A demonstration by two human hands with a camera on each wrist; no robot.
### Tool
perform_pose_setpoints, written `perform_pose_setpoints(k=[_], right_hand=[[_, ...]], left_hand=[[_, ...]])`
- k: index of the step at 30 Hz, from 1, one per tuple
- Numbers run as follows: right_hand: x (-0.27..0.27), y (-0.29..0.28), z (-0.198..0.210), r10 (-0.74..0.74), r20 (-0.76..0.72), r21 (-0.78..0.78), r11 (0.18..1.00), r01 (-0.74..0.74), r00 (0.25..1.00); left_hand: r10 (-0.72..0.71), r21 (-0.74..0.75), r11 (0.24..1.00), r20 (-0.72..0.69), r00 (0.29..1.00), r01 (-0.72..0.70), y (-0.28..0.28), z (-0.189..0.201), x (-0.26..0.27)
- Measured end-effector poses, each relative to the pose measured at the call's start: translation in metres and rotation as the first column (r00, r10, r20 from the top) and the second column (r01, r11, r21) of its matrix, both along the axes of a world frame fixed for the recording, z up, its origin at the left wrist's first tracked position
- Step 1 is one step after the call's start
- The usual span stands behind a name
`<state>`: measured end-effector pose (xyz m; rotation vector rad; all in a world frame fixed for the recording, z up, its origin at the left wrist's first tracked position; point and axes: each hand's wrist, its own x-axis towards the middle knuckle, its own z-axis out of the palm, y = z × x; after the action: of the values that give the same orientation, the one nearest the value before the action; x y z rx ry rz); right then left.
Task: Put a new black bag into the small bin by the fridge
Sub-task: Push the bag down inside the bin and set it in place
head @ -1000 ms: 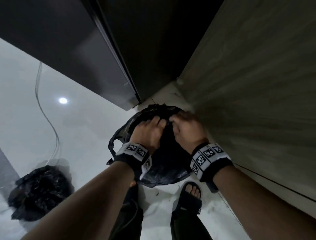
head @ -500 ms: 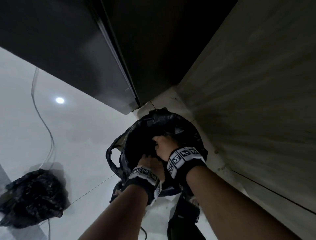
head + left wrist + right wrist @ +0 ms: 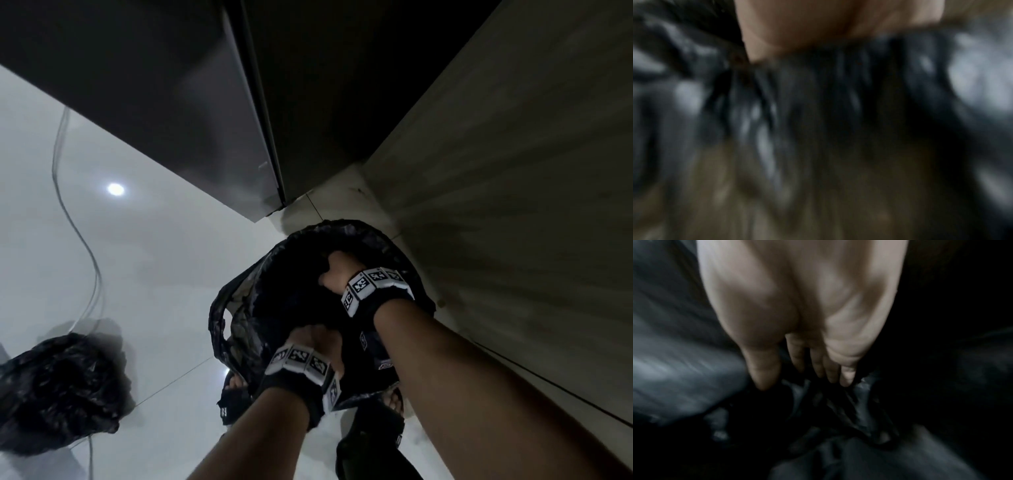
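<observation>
At frame centre, right hand, fingers straight, presses the bag down into the bin to seat it; left hand grip cannot be told.

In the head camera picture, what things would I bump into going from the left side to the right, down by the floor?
Full black bag on the floor → thin cable → new black bag over the bin → left hand → right hand → wooden panel.

text: none legible | wrist bands: square black-and-white coded markers only | sandal mark: blurred
</observation>
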<state>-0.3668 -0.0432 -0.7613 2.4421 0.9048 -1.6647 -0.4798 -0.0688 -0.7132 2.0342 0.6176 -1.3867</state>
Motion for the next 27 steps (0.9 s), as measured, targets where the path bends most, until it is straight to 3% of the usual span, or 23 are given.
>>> perform_pose_setpoints(k=[3, 5, 7, 10, 13, 16, 18, 19, 20, 22, 25, 27], right_hand=[[-0.002, -0.014, 0.012, -0.11, 0.006, 0.109, 0.988, 0.108, 0.994], [-0.001, -0.029, 0.014, -0.184, 0.029, 0.108, 0.978, 0.18, 0.983], [0.001, -0.048, 0.011, -0.179, 0.003, 0.045, 0.983, 0.179, 0.984], [0.002, -0.073, -0.002, -0.224, -0.103, -0.121, 0.97, 0.212, 0.969], [0.006, -0.08, -0.002, -0.301, -0.163, -0.13, 0.95, 0.282, 0.94], [0.01, -0.074, 0.011, -0.332, -0.216, -0.065, 0.943, 0.326, 0.918], [0.013, -0.068, 0.029, -0.251, -0.138, -0.001, 0.967, 0.253, 0.958], [0.014, -0.065, 0.04, -0.206, -0.112, 0.048, 0.976, 0.212, 0.972], [0.016, -0.062, 0.052, -0.163, -0.102, 0.114, 0.978, 0.174, 0.981], [0.02, -0.058, 0.075, -0.126, -0.055, 0.279, 0.95, 0.137, 0.99], [0.032, -0.06, 0.091, -0.151, 0.226, 0.513, 0.858, 0.014, 0.962], [0.039, -0.065, 0.09, -0.148, 0.301, 0.504, 0.863, -0.025, 0.942]], left_hand=[[-0.029, 0.168, 0.986, 0.2, 0.979, -0.005, 0.025, 0.009, 0.019], [-0.156, 0.275, 0.957, 0.213, 0.964, 0.094, 0.036, 0.008, 0.026], [-0.337, 0.372, 0.885, 0.096, 0.937, 0.28, 0.04, 0.002, 0.02], [-0.52, 0.351, 0.769, -0.143, 0.842, 0.534, 0.045, -0.008, 0.001], [-0.513, 0.323, 0.762, -0.228, 0.827, 0.562, 0.045, -0.007, -0.01], [-0.44, 0.294, 0.842, -0.108, 0.891, 0.452, 0.05, -0.001, -0.008], [-0.258, 0.298, 0.928, 0.082, 0.963, 0.223, 0.054, 0.01, 0.002], [-0.169, 0.302, 0.948, 0.202, 0.965, 0.103, 0.057, 0.018, 0.007], [-0.125, 0.316, 0.949, 0.305, 0.944, 0.024, 0.06, 0.026, 0.01], [-0.169, 0.388, 0.921, 0.474, 0.865, -0.033, 0.068, 0.043, 0.014], [-0.229, 0.506, 0.857, 0.544, 0.807, -0.099, 0.081, 0.048, 0.009], [-0.11, 0.5, 0.84, 0.537, 0.836, -0.211, 0.089, 0.047, 0.005]])
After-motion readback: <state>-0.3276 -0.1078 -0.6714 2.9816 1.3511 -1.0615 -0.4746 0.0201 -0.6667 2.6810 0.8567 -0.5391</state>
